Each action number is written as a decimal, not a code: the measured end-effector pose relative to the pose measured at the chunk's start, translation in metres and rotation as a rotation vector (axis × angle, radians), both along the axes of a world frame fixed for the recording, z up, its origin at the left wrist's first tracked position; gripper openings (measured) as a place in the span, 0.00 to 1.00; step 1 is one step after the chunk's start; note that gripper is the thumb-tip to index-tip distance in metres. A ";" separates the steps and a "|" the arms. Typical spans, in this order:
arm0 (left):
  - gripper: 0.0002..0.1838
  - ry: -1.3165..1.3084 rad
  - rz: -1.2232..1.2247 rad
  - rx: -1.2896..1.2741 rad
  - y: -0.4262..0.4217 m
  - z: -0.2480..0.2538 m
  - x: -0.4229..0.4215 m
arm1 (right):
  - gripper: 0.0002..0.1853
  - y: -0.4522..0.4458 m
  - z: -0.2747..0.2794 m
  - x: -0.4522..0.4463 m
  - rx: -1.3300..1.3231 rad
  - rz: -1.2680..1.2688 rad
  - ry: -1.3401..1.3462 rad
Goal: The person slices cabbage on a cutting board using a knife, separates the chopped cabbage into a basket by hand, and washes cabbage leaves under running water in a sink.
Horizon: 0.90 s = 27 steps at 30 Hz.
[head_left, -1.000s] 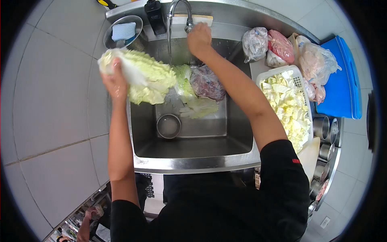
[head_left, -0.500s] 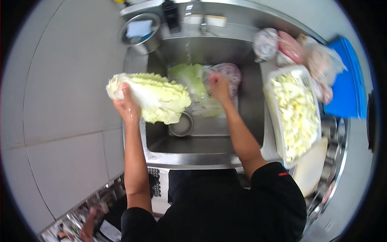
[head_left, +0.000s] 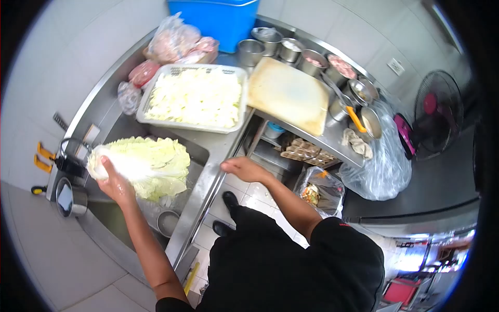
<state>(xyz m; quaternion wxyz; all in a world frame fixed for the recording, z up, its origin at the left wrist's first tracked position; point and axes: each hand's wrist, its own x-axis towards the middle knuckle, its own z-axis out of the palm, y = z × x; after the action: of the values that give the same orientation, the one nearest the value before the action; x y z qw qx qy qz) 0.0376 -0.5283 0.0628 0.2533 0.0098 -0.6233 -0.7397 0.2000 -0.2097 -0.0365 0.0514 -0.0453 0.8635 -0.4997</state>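
Note:
My left hand (head_left: pixel 117 184) grips a large napa cabbage (head_left: pixel 150 167) by its white base, thumb on top, above the steel sink (head_left: pixel 204 187). The pale green leaves point right. My right hand (head_left: pixel 243 169) is off the sink's front edge, holding nothing, with its thumb apart from partly curled fingers. Behind the cabbage, a white basket (head_left: pixel 237 125) full of cut cabbage stands on the counter. A round steel bowl (head_left: pixel 168 223) lies in the sink, partly below the held leaves.
Right of the basket lies a cutting board (head_left: pixel 288 96), with several steel pots (head_left: pixel 312 62) behind it. Bagged meat (head_left: pixel 174 41) and a blue container (head_left: pixel 215 21) stand at the back. A lined bin (head_left: pixel 319 192) is below, near a large plastic bag (head_left: pixel 379 156).
The view has swung right, bringing the cutting board and pots into sight. My right hand has left the tap, passed over the sink and come out beyond its edge. The cabbage stays in my left hand.

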 end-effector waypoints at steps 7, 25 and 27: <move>0.22 0.191 -0.303 -0.074 0.184 0.086 -0.006 | 0.19 0.119 0.016 0.115 -0.353 -0.659 0.081; 0.37 0.977 -0.424 -1.055 0.594 -0.019 -0.031 | 0.16 0.388 -0.022 0.066 0.780 -0.958 0.158; 0.37 1.011 -0.478 -1.056 0.607 -0.059 -0.005 | 0.13 0.390 -0.026 0.070 0.714 -0.938 0.065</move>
<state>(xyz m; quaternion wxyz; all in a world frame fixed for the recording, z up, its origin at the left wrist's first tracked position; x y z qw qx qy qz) 0.0328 0.0786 0.0036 0.3118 -0.5868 -0.6873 -0.2932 0.2702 0.1799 -0.0624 -0.1896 0.3464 0.9071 -0.1457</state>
